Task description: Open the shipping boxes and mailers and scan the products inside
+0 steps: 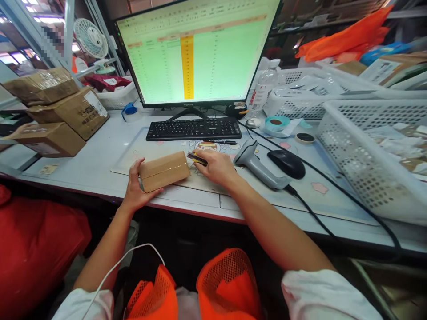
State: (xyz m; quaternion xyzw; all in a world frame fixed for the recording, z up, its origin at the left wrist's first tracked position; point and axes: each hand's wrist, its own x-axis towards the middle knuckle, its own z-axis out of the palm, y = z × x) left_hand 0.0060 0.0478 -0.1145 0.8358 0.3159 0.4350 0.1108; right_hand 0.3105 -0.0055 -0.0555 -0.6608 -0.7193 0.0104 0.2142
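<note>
My left hand (pixel 136 187) grips the left end of a small brown cardboard box (pixel 165 171), thumb along its near side and fingers at the far corner. Clear tape runs across the top of the box, which is tilted a little on the desk mat (pixel 207 182). In my right hand (pixel 216 165) is a box cutter (pixel 197 158), yellow and black, its front end close to the right end of the box. Whether the blade touches the cardboard I cannot tell. Right of that hand lies a grey barcode scanner (pixel 262 165) with a black cable.
Behind the hands stand a keyboard (pixel 193 129), a pen (pixel 220 142) and a lit monitor (pixel 200 58). A black mouse (pixel 286 163), tape roll (pixel 276 123), plastic bottle (pixel 263 89) and white basket (pixel 370 164) are to the right. Cardboard boxes (pixel 73 113) are stacked at left.
</note>
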